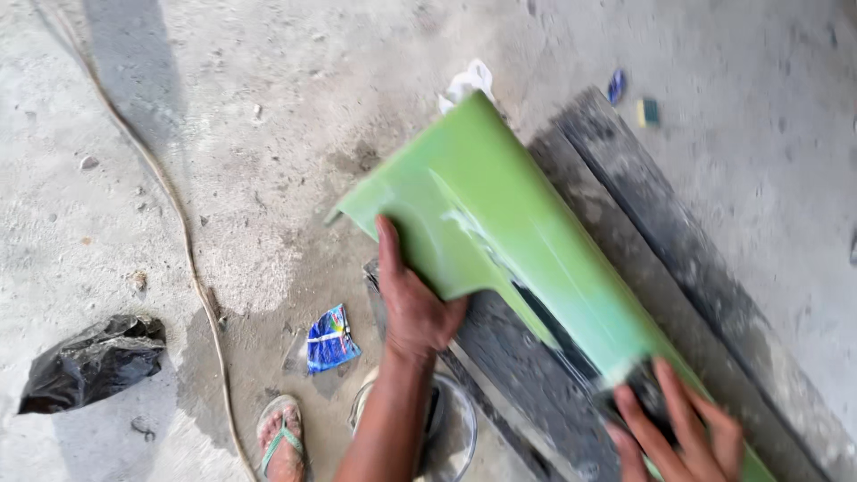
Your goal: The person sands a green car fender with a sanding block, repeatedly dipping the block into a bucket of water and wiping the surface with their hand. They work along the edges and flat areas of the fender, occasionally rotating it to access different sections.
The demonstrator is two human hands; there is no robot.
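Green panel (500, 214) lies slantwise from upper centre to lower right, on dark planks (625, 196) over the concrete floor (178, 134). Left hand (412, 299) lies flat on its lower edge, fingers together, thumb underneath. Right hand (683, 424), lower right, presses spread fingers on a dark pad (644, 386) against the panel. Blue wrapper (330, 339) and black bag (94, 361) at lower left.

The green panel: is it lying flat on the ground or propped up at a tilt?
Tilted. The green panel leans across dark boards, its far end raised off the concrete; the left hand steadies its edge, the right hand presses its lower end.
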